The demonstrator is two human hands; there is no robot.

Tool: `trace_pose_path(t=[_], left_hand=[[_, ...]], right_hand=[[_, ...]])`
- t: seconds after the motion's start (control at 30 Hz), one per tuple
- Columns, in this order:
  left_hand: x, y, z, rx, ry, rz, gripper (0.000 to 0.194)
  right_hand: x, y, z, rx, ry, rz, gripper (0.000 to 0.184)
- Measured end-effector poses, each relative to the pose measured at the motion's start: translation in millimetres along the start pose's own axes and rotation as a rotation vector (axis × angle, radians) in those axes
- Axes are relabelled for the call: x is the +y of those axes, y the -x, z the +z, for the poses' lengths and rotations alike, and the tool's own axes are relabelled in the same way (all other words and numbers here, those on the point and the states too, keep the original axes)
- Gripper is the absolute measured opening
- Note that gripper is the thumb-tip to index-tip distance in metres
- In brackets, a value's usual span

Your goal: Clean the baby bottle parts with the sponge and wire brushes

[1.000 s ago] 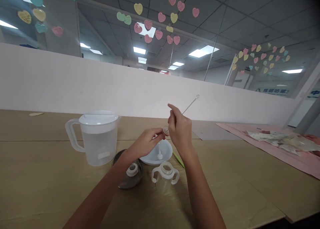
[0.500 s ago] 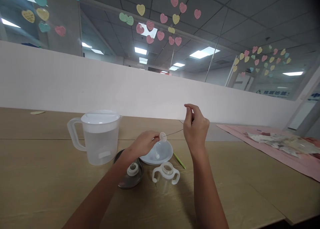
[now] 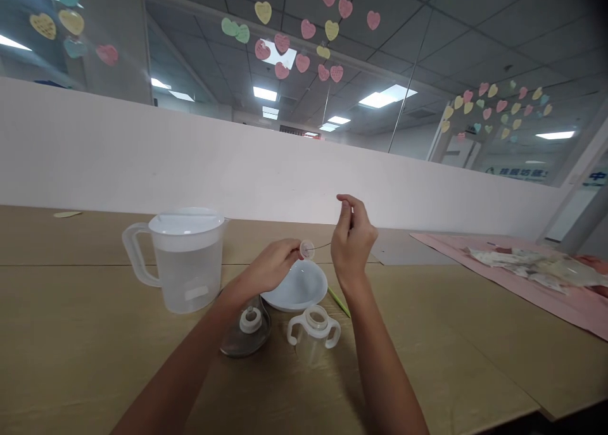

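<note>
Over the white bowl (image 3: 297, 287), my left hand (image 3: 273, 265) pinches a small translucent round cup-like piece (image 3: 307, 250) by its edge. From that piece a thin dark wire-like rod (image 3: 323, 245) runs to my right hand (image 3: 352, 239), which is raised with its fingers closed. The rod's other end is hidden behind that hand. Nearer to me stands a clear baby bottle (image 3: 313, 337) with a white two-handled collar and an uncovered mouth. A white ring with a clear nipple (image 3: 251, 320) rests on a metal dish (image 3: 244, 345), partly behind my left forearm.
A lidded translucent pitcher (image 3: 190, 270) stands on the left. A green stick (image 3: 338, 302) lies right of the bowl. Farther right, a pink cloth (image 3: 513, 282) carries crumpled plastic packaging (image 3: 536, 270). A white low wall (image 3: 266, 175) with glass above closes off the table's back.
My right hand has moved left, closer to the small round piece, and less of the rod shows between the hands. My left hand has risen slightly. The view has shifted a little.
</note>
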State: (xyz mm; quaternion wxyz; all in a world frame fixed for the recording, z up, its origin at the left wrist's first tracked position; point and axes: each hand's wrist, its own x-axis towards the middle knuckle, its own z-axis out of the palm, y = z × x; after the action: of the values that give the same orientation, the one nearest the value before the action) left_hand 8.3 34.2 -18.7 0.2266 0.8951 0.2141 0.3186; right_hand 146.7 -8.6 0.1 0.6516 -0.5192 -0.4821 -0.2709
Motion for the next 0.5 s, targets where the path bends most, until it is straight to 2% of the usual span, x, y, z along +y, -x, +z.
trace_pose_path(t=[0.1, 0.23, 0.3, 0.37, 0.5], left_hand=[[1.3, 0.3, 1.0, -0.022, 0.055, 0.018, 0.023], [2.7, 0.6, 4.9, -0.057, 0.112, -0.006, 0.021], [1.6, 0.5, 5.6, -0.047, 0.131, -0.024, 0.022], [-0.3, 0.2, 5.1, -0.017, 0.150, -0.029, 0.025], [-6.0, -2.0, 2.6, 0.097, 0.192, -0.029, 0.026]], right_hand=[[1.9, 7.8, 13.3, -0.103, 0.010, 0.006, 0.035], [5.1, 14.4, 23.6, -0.396, 0.007, -0.053, 0.033], [5.4, 13.9, 23.1, -0.503, 0.014, -0.075, 0.033], [5.3, 10.5, 19.3, -0.543, 0.037, -0.076, 0.031], [7.1, 0.7, 7.9, -0.541, 0.108, -0.084, 0.037]])
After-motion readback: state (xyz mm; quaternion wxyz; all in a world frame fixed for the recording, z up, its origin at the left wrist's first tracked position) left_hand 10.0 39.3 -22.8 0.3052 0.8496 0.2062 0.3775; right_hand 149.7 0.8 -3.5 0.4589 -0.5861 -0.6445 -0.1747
